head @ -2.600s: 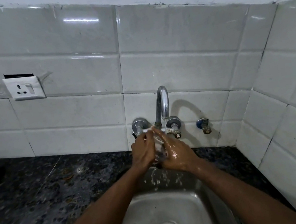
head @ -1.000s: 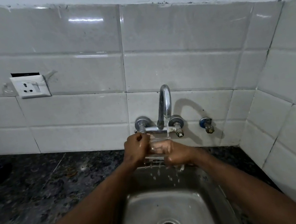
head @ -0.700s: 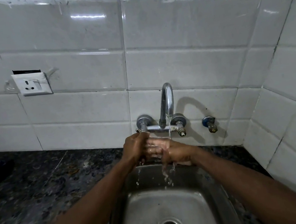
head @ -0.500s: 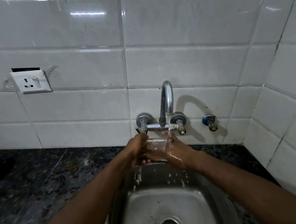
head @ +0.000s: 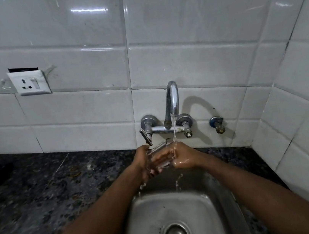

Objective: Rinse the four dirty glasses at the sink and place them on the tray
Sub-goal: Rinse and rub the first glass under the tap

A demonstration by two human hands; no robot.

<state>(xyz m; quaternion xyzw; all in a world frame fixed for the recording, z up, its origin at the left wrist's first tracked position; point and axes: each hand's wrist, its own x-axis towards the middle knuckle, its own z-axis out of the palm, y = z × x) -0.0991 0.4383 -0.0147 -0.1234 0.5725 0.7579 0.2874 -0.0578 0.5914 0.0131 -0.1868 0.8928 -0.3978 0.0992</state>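
Note:
A clear drinking glass (head: 160,152) is held tilted over the steel sink (head: 150,217), just under the curved tap (head: 172,98). My left hand (head: 141,162) grips its left side with the fingers curled under it. Wet with running water, my right hand (head: 183,155) wraps around its right side. A thin stream of water (head: 174,130) falls from the spout onto the glass rim and my right hand, then drips into the basin. No tray or other glasses are in view.
Dark speckled stone counter (head: 37,194) lies left of the sink and a narrow strip runs to its right. White tiled walls meet in a corner at the right. A wall socket (head: 29,82) sits at upper left. A small spare valve (head: 218,124) is right of the tap.
Both hands have stayed under the tap, turning and rubbing the glass. It now sits tilted between them, lower than half a second ago, and water is running.

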